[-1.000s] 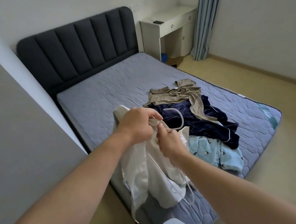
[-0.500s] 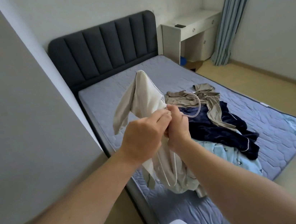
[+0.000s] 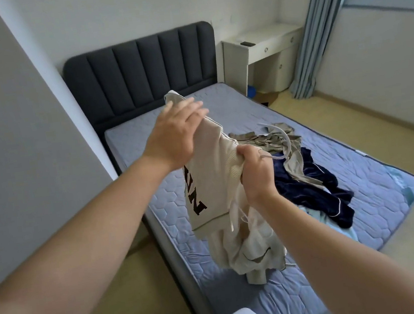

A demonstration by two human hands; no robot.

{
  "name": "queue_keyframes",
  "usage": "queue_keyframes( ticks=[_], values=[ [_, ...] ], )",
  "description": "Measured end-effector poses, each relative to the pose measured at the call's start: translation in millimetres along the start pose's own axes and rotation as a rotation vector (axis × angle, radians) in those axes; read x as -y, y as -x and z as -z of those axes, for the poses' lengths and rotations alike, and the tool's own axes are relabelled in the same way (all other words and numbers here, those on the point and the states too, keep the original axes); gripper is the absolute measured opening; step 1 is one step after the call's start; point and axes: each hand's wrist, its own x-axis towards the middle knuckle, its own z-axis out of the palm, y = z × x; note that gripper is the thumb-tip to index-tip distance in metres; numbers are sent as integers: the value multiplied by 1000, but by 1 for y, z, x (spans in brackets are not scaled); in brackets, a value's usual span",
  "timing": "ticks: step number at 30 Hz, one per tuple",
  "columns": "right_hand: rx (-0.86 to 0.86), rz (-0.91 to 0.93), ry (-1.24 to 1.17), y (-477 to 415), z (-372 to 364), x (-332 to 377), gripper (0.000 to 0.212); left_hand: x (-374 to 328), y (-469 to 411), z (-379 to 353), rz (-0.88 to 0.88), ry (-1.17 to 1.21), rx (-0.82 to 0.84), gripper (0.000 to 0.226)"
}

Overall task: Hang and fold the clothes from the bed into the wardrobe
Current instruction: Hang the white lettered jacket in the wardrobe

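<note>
A cream sweatshirt (image 3: 214, 182) with dark letters hangs above the bed's near edge. My right hand (image 3: 255, 171) grips its ribbed collar together with a pale hanger (image 3: 284, 141), whose hook sticks out to the right. My left hand (image 3: 176, 134) lies flat on the sweatshirt's raised shoulder, fingers spread and blurred. On the grey-blue mattress (image 3: 359, 163) lie a khaki garment (image 3: 258, 138), a navy garment with white piping (image 3: 309, 185) and a light blue garment (image 3: 316, 218) partly hidden by my right arm.
A dark padded headboard (image 3: 141, 68) stands at the far end. A grey wall panel (image 3: 12, 129) rises on the left. A white desk (image 3: 263, 52) and a blue curtain (image 3: 314, 24) stand at the back right. Yellowish floor (image 3: 410, 248) runs along both sides of the bed.
My left hand let go at the collar and moved up onto the sweatshirt's shoulder. The sweatshirt turned so its letters show. My right hand kept its grip at the collar and hanger.
</note>
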Motion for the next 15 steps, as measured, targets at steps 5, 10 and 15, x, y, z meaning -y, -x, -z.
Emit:
queue_keyframes(
  ticks=[5,10,15],
  values=[
    [-24,39,-56,-2,19,0,61,28,-29,-3,175,47,-60,46],
    [-31,49,-12,-1,33,-3,59,37,-31,-20,364,265,28,37],
    [-143,-10,96,-3,43,-6,57,39,-21,-35,405,253,0,35]
  ],
)
